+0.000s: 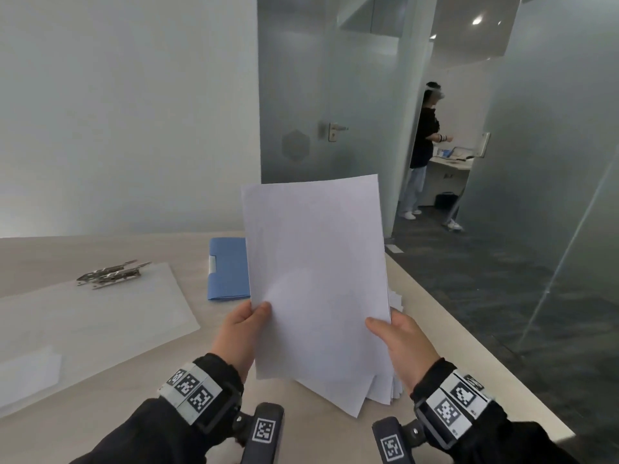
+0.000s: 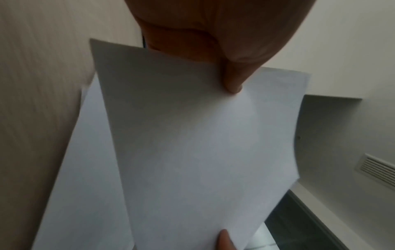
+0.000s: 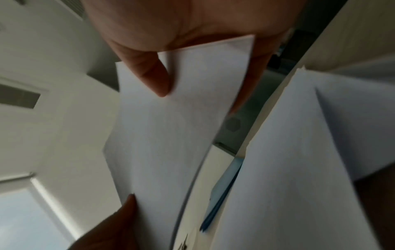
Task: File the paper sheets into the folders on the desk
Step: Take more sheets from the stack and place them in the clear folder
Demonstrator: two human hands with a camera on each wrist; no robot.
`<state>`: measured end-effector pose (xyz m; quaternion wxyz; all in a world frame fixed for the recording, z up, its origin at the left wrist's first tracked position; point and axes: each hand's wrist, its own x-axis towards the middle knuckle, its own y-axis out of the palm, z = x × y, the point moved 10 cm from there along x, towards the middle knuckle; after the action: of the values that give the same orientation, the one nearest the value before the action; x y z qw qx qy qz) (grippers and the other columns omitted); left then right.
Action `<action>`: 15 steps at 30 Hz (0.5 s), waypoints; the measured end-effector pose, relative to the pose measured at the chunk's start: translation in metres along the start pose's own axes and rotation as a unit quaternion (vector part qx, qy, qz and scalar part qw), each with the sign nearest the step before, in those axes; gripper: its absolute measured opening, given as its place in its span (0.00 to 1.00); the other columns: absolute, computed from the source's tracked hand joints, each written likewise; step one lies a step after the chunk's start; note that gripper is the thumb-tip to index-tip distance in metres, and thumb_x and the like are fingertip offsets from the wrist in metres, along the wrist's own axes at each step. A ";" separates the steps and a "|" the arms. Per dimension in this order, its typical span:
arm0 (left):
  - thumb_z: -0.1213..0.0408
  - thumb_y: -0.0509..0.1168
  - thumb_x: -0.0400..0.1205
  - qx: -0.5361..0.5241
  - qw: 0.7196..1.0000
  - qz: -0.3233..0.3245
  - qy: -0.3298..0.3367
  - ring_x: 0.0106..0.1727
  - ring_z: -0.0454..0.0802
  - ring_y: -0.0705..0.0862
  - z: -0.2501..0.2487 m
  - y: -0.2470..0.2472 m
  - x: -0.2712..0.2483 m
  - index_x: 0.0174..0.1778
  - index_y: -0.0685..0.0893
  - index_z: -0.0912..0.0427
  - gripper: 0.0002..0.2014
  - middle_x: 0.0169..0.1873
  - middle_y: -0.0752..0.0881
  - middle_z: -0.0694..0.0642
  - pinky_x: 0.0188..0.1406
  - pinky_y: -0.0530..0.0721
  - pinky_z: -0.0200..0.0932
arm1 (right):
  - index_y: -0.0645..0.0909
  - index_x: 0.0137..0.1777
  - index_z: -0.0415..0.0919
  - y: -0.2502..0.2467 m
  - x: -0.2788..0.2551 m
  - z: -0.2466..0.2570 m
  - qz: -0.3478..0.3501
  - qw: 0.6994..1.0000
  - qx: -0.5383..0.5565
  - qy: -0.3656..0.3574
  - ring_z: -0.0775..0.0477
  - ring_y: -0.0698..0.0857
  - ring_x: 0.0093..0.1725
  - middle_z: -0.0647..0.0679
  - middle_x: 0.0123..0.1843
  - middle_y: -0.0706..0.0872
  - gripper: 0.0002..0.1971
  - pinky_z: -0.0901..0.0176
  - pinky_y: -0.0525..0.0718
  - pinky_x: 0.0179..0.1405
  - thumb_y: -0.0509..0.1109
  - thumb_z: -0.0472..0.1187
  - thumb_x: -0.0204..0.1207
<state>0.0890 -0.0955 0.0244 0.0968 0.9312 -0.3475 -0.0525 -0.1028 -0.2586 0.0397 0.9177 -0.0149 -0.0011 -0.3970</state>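
Both hands hold one white paper sheet (image 1: 315,262) raised above the tabletop (image 1: 140,370), near upright and facing the wearer. The left hand (image 1: 243,333) pinches the sheet's lower left edge, thumb on the near face; the left wrist view shows the thumb pressed on the paper (image 2: 203,135). The right hand (image 1: 400,346) grips the lower right edge, thumb on the near face and fingers behind, as the right wrist view confirms on the same sheet (image 3: 171,126).

Below the raised sheet, between the two hands, a loose stack of paper sheets (image 1: 378,390) lies on the tabletop near its right edge. A blue folder (image 1: 227,269) lies flat beyond the left hand, partly hidden by the raised sheet. A clear folder (image 1: 87,326) with a metal clip (image 1: 110,274) lies to the left, well apart from both hands.
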 end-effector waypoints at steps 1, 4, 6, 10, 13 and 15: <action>0.65 0.59 0.87 0.000 1.000 -0.003 -0.009 0.46 0.57 0.87 -0.002 -0.012 -0.002 0.49 0.88 0.59 0.11 0.43 0.92 0.57 0.56 0.84 0.57 | 0.88 0.54 0.48 0.013 0.001 -0.001 0.016 1.000 -0.022 0.002 0.53 0.92 0.52 0.54 0.51 0.94 0.12 0.55 0.87 0.54 0.63 0.34 0.83; 0.59 0.60 0.86 0.052 0.998 -0.020 -0.038 0.50 0.57 0.89 -0.010 -0.060 -0.007 0.52 0.88 0.60 0.12 0.47 0.93 0.57 0.59 0.83 0.56 | 0.88 0.53 0.46 0.050 0.007 -0.007 0.047 0.997 -0.054 0.009 0.55 0.92 0.51 0.56 0.50 0.94 0.12 0.58 0.86 0.54 0.63 0.34 0.83; 0.53 0.59 0.86 0.156 0.986 -0.048 -0.035 0.52 0.51 0.89 -0.019 -0.106 -0.003 0.52 0.89 0.55 0.15 0.48 0.93 0.51 0.61 0.81 0.51 | 0.88 0.53 0.44 0.071 0.012 -0.014 0.058 0.997 -0.057 0.019 0.52 0.92 0.51 0.54 0.50 0.95 0.13 0.53 0.87 0.57 0.63 0.33 0.82; 0.59 0.63 0.84 0.286 0.941 -0.172 -0.050 0.68 0.57 0.80 -0.041 -0.216 0.002 0.62 0.87 0.60 0.15 0.63 0.86 0.56 0.70 0.71 0.49 | 0.89 0.53 0.45 0.104 0.021 -0.022 0.068 0.996 -0.060 0.028 0.50 0.91 0.54 0.54 0.50 0.95 0.12 0.51 0.86 0.60 0.64 0.32 0.81; 0.67 0.60 0.86 0.323 0.911 -0.237 -0.098 0.75 0.61 0.74 -0.045 -0.285 0.000 0.72 0.78 0.65 0.18 0.73 0.78 0.62 0.72 0.71 0.49 | 0.88 0.54 0.45 0.128 0.025 -0.024 0.079 0.996 -0.025 0.045 0.45 0.92 0.52 0.49 0.50 0.95 0.13 0.52 0.87 0.52 0.63 0.31 0.82; 0.69 0.50 0.88 0.375 0.885 -0.252 -0.111 0.82 0.57 0.65 -0.050 -0.312 -0.008 0.80 0.69 0.59 0.22 0.81 0.67 0.56 0.79 0.63 0.45 | 0.88 0.55 0.43 0.144 0.025 -0.022 0.086 0.995 0.009 0.053 0.42 0.91 0.51 0.46 0.50 0.95 0.13 0.52 0.87 0.46 0.64 0.30 0.82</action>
<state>0.2894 0.1475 0.0056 -0.3156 0.9422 -0.1037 -0.0441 0.0193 -0.1790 0.0145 0.9474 0.0144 0.0450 -0.3165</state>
